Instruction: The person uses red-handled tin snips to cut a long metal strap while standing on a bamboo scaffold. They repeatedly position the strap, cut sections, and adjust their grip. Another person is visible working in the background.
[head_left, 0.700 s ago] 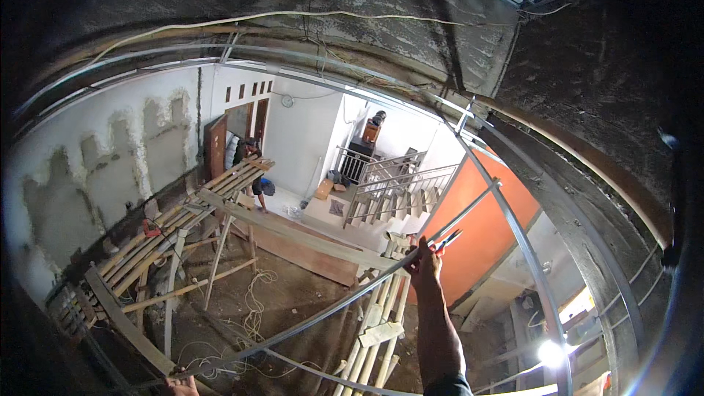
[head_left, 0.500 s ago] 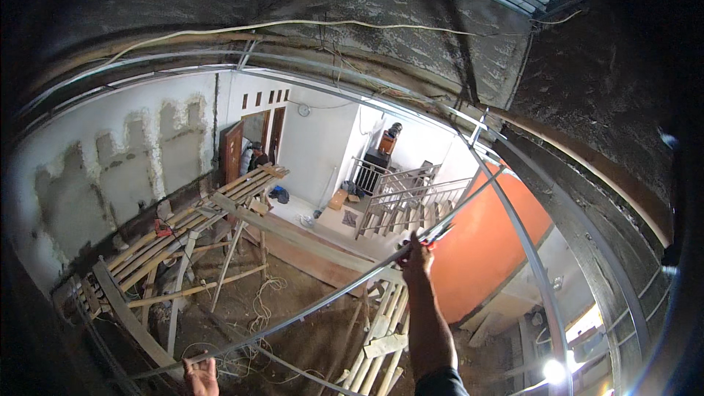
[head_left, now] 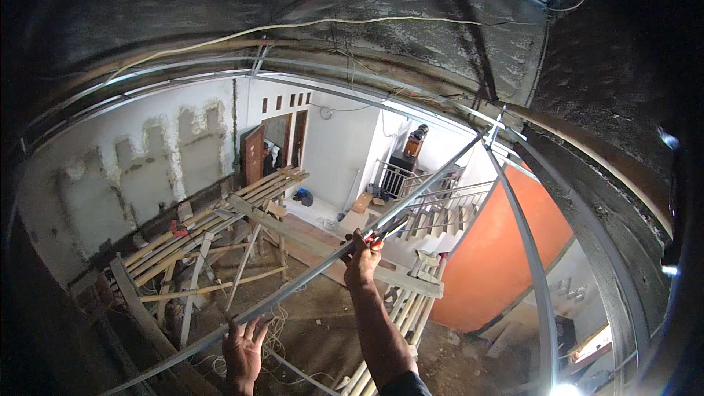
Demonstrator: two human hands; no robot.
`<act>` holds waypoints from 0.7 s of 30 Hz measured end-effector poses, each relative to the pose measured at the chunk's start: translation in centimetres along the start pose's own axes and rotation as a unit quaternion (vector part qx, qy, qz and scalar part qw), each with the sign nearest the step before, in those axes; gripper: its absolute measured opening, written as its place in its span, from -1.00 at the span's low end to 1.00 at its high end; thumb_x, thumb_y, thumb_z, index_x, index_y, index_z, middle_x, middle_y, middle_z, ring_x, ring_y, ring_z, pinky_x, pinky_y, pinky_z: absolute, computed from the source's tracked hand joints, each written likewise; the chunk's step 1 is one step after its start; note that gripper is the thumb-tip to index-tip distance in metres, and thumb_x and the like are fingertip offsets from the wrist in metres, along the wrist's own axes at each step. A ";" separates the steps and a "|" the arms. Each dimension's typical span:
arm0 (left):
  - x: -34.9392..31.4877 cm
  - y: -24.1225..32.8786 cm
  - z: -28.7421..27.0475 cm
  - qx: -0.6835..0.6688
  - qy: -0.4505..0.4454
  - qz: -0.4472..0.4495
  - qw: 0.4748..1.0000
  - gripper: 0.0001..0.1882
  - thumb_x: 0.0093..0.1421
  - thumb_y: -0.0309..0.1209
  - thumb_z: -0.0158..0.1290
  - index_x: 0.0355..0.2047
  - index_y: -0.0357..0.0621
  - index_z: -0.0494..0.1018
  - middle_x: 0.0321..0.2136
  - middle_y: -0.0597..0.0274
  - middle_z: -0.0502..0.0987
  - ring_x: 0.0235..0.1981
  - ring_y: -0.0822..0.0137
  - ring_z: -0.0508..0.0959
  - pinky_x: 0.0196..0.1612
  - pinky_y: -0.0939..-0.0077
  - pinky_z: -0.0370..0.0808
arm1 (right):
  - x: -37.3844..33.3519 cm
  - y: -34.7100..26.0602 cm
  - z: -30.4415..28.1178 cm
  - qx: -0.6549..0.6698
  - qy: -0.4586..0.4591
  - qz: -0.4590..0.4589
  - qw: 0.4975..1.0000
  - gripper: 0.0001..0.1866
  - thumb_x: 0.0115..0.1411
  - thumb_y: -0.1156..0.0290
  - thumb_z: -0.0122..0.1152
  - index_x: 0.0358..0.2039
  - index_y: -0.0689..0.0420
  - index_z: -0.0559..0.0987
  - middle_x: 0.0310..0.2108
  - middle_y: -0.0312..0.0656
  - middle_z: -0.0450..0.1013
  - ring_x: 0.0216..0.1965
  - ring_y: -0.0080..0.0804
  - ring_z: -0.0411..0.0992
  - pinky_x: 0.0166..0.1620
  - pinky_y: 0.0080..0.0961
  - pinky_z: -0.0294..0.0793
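Note:
A long grey metal channel slants from the lower left up to the ceiling frame. My right hand, arm stretched forward, is closed around a red-handled hand tool and against the channel near its middle. The tool's jaws look dark and slim; its exact kind is hard to tell. Lower down the channel, my left hand has its palm up and fingers spread, with fingertips at the channel's lower edge. The channel's far end meets the frame near a metal hanger.
Below stands a scaffold of wooden poles, with a plank reaching out and light poles at its right. Metal ceiling bars hang at the right. Farther off are a staircase, an orange wall and loose cable.
The channel's far end has risen toward the frame's hanger. My right hand has moved left, and my left hand has moved right and up. The view has shifted slightly.

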State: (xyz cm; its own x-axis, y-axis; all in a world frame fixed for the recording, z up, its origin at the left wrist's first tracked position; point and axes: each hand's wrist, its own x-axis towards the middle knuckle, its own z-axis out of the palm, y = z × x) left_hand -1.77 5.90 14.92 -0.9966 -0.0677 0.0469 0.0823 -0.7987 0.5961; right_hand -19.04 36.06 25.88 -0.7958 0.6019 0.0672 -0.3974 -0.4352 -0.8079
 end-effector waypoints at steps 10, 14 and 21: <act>-9.4 8.5 -11.2 0.117 0.217 0.241 0.939 -0.38 0.37 -0.18 0.14 0.33 -0.20 0.28 0.11 0.01 0.53 0.12 -0.01 0.50 0.27 0.03 0.38 | 17.4 -5.8 -3.4 0.023 -0.064 -0.021 0.997 -0.75 0.24 0.18 0.37 -0.18 0.01 0.58 -0.46 -0.24 0.53 -0.54 -0.38 0.48 -0.52 -0.31 0.46; -13.5 10.8 -13.9 0.032 0.239 0.296 0.924 -0.29 0.34 -0.10 0.15 0.35 -0.22 0.25 0.03 -0.01 0.57 0.00 0.03 0.56 0.14 0.13 0.50 | 22.9 -7.2 -4.4 0.045 -0.037 -0.006 0.998 -0.76 0.21 0.18 0.41 -0.37 -0.04 0.50 -0.53 -0.32 0.46 -0.56 -0.38 0.42 -0.52 -0.31 0.38; -17.4 11.9 -10.0 0.068 0.224 0.308 0.922 -0.58 0.44 -0.18 0.00 0.11 -0.25 0.48 0.01 0.01 0.61 0.04 0.06 0.58 0.11 0.04 0.58 | 25.8 -12.0 -4.8 -0.022 -0.098 -0.034 0.994 -0.77 0.22 0.16 0.39 -0.18 -0.08 0.57 -0.47 -0.32 0.48 -0.53 -0.39 0.43 -0.53 -0.31 0.40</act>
State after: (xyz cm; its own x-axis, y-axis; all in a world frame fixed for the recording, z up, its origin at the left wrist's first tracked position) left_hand 16.61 -8.40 13.23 -0.6572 -0.7479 0.0932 0.6016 -0.4461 0.6627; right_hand -32.61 60.01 34.51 -0.8431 0.4848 0.2328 -0.4372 -0.3660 -0.8215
